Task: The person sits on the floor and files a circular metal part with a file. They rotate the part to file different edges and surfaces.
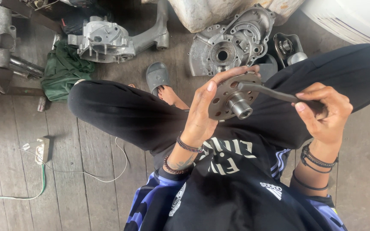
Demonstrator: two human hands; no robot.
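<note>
My left hand [204, 109] grips a round grey metal disc [227, 99] with several holes and a short hollow hub [240, 107] sticking out of its middle. My right hand [324, 111] is closed around the handle of a dark metal wrench [275, 92], whose head rests on the upper edge of the disc. Both hands are held above my lap, over black trousers [125, 111]. Bead and cord bracelets circle both wrists.
A grey engine case half [232, 40] lies on the wooden plank floor beyond my knees, with another cast housing [108, 40] at upper left. A green cloth [63, 70], a grey sandal [157, 77], a small gear part [287, 47] and a socket with wires [42, 149] lie around.
</note>
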